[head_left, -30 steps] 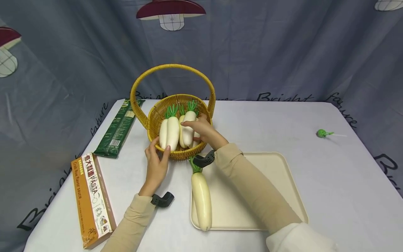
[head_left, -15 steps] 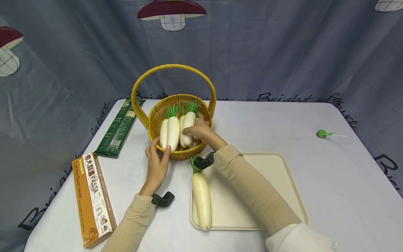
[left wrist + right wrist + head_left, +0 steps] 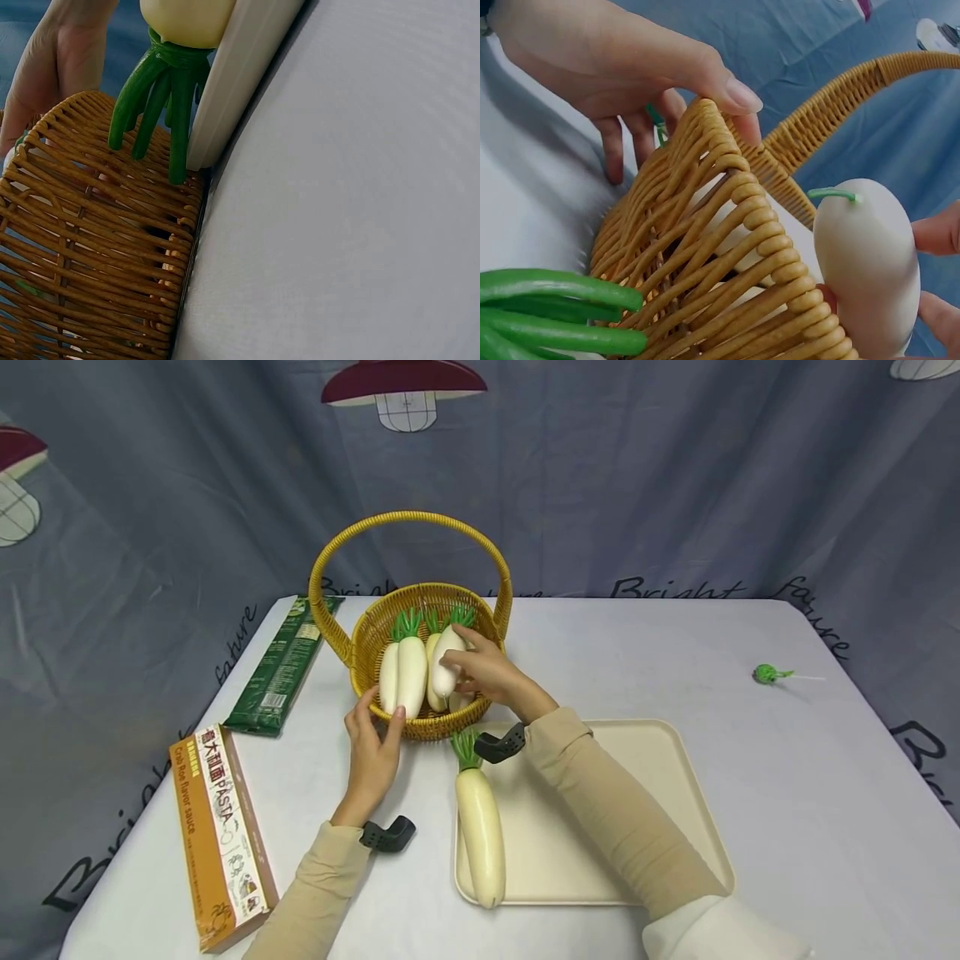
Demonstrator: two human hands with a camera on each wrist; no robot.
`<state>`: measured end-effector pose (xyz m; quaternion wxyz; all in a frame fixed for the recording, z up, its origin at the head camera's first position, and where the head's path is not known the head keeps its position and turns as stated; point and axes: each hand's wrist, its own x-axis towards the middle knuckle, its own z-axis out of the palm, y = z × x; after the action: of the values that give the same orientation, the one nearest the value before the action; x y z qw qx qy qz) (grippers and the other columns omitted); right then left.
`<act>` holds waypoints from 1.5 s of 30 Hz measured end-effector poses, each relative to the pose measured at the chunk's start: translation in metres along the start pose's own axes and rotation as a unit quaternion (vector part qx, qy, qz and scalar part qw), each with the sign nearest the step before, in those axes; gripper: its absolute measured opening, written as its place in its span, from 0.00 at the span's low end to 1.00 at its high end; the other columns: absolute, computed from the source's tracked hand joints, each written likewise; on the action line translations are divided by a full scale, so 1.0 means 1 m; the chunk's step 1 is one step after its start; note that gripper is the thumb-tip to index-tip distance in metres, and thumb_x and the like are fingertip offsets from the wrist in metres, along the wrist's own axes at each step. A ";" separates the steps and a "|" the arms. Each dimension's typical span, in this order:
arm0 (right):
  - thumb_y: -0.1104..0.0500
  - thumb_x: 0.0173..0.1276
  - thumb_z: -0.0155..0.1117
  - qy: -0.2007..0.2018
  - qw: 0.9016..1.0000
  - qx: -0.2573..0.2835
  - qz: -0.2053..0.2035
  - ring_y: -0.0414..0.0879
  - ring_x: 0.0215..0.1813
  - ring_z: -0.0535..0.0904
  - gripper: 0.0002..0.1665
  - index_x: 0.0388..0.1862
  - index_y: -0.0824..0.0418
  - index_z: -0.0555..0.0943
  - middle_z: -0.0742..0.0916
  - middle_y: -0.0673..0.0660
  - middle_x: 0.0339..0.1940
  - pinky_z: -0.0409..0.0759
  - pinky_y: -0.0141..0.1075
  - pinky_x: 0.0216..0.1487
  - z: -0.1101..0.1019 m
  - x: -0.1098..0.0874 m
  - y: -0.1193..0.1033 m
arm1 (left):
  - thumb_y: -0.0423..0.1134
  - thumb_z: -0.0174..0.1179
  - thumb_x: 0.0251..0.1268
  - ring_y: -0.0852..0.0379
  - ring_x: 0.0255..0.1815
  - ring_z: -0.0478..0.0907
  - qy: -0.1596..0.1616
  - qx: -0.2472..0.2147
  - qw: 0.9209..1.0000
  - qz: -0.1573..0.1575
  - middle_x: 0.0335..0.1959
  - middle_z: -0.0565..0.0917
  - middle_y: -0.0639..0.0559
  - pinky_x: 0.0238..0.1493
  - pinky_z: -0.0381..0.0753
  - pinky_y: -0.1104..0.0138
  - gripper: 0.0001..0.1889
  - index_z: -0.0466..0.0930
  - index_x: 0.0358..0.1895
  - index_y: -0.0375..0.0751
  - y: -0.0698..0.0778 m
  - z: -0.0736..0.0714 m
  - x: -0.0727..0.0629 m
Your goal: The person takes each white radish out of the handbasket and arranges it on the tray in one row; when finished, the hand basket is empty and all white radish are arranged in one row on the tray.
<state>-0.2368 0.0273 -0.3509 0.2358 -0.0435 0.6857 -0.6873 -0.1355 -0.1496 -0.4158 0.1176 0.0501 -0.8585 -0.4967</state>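
Note:
A yellow wicker basket holds several white radishes with green tops. My left hand grips its front-left rim; in the right wrist view that hand's thumb lies over the rim with fingers outside. My right hand reaches into the basket's right side and holds one white radish between thumb and fingers. Close up, fingertips press that radish, which stands just above the rim. Another, longer radish lies along the left edge of a cream tray.
Left of the basket lie a green packet and an orange-and-white pasta box. Far right on the white table is a small green ball on a white stick. The basket's tall handle arches above the radishes.
My right hand has shifted slightly right and toward me, its fingers coming from beside the radish onto it. The radish has turned a little. My left hand stays on the rim.

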 end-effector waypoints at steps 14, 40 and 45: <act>0.64 0.64 0.52 -0.052 0.994 0.087 -0.042 0.46 0.42 0.78 0.34 0.68 0.48 0.57 0.70 0.62 0.59 0.78 0.40 0.45 -0.011 -0.005 0.006 | 0.57 0.46 0.65 0.44 0.58 0.61 -0.002 -0.006 1.000 0.005 0.59 0.54 0.38 0.57 0.64 0.51 0.30 0.50 0.67 0.54 -0.001 0.000 0.000; 0.59 0.58 0.55 -0.219 0.917 0.306 -0.133 0.44 0.49 0.75 0.31 0.59 0.47 0.57 0.68 0.54 0.55 0.74 0.32 0.45 -0.034 -0.095 0.032 | 0.58 0.45 0.66 0.43 0.59 0.61 0.006 -0.012 1.000 0.016 0.58 0.54 0.38 0.58 0.64 0.50 0.29 0.50 0.67 0.54 -0.004 0.000 0.002; 0.64 0.60 0.48 -0.226 0.917 0.288 -0.159 0.42 0.44 0.76 0.29 0.59 0.49 0.56 0.76 0.52 0.46 0.75 0.32 0.43 -0.034 -0.133 0.051 | 0.58 0.44 0.66 0.43 0.57 0.61 0.000 -0.010 1.000 0.013 0.59 0.54 0.38 0.56 0.65 0.51 0.29 0.50 0.67 0.55 -0.005 0.001 0.001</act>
<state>-0.1190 0.1124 -0.3670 0.2747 -0.2361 0.3707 -0.8552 -0.1374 -0.1514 -0.4206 0.1248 0.0379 -0.8541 -0.5034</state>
